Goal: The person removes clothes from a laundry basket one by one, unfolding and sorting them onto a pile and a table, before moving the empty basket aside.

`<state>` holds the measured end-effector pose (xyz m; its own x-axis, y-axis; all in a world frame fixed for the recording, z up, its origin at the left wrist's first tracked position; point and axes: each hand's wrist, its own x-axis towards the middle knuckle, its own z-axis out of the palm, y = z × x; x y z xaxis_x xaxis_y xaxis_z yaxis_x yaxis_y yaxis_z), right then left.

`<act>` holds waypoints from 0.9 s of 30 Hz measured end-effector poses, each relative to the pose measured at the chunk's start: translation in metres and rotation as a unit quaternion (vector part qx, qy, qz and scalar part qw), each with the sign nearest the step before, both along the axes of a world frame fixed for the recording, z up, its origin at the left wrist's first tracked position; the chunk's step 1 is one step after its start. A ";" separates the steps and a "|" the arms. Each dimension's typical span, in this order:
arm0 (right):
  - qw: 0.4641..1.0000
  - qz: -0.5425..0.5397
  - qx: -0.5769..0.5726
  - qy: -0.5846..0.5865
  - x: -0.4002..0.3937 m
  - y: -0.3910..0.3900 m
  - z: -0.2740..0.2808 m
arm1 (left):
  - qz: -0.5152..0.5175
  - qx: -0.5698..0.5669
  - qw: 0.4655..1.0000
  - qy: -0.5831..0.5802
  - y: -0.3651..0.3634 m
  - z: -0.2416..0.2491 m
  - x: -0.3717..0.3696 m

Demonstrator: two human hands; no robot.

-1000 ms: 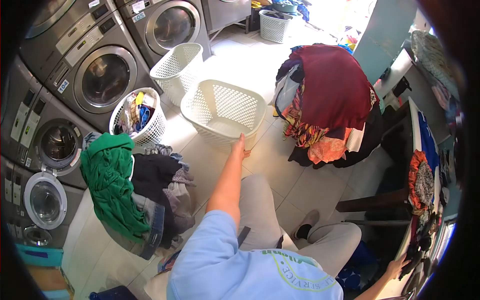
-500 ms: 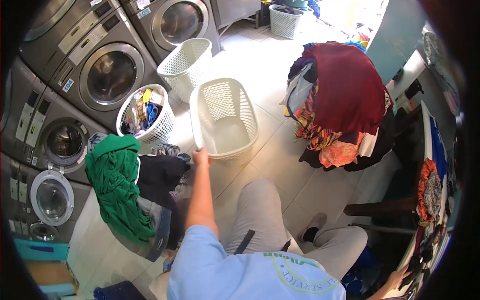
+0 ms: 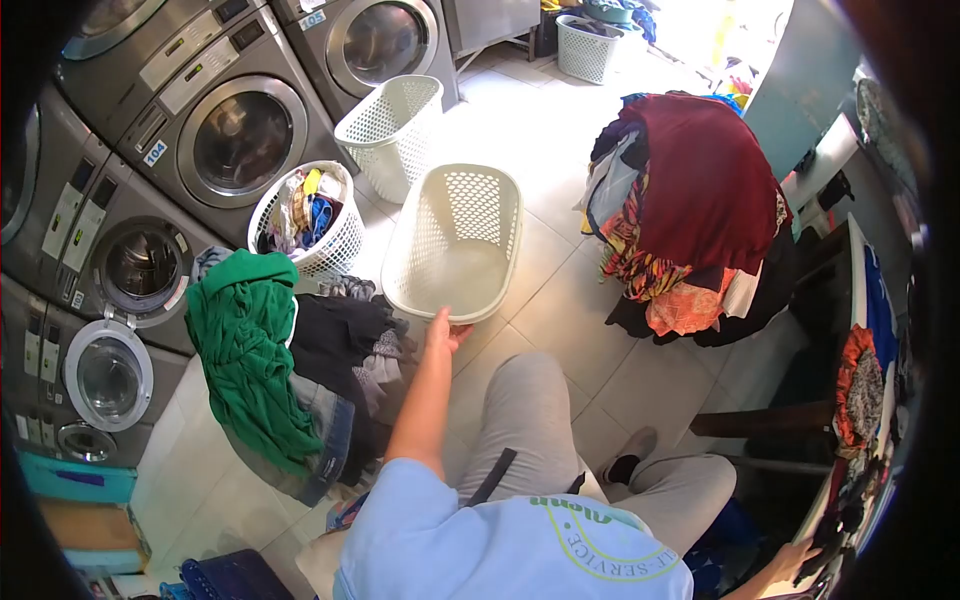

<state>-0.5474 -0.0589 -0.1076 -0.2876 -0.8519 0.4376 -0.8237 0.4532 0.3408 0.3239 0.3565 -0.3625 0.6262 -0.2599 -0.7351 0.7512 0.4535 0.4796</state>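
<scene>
An empty cream basket (image 3: 460,285) stands on the tiled floor in front of me. My left hand (image 3: 448,328) is at its near rim with fingers apart, and whether it touches the rim is hard to tell. My right hand (image 3: 797,560) is low at the right edge, beside dark cloth (image 3: 828,535) on the table; its fingers are partly lost against the cloth. A pile with a green cloth (image 3: 250,350) and dark clothes (image 3: 335,340) lies to my left. To the right is a tall heap topped by a dark red cloth (image 3: 705,185).
Washing machines (image 3: 242,140) line the left side, one with an open round door (image 3: 108,375). A basket of clothes (image 3: 345,235) and another white basket (image 3: 392,130) stand before them. A further basket (image 3: 588,52) is at the back. A table leg (image 3: 765,420) stands at right.
My left hand has loosened from the basket's rim, its fingers now spread, and moved along toward the right. The basket sits turned a little differently. The whole view has shifted slightly.
</scene>
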 end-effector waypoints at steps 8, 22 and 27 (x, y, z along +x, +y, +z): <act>0.999 -0.011 -0.040 -0.009 0.013 0.000 0.000 | -0.017 0.045 0.999 -0.003 -0.006 -0.010 0.005; 0.998 -0.019 -0.063 0.010 0.089 0.038 0.037 | -0.060 0.031 0.996 0.057 0.011 -0.010 -0.067; 0.998 -0.016 -0.063 -0.022 0.094 0.039 0.043 | -0.044 0.046 0.996 0.057 0.000 0.007 -0.075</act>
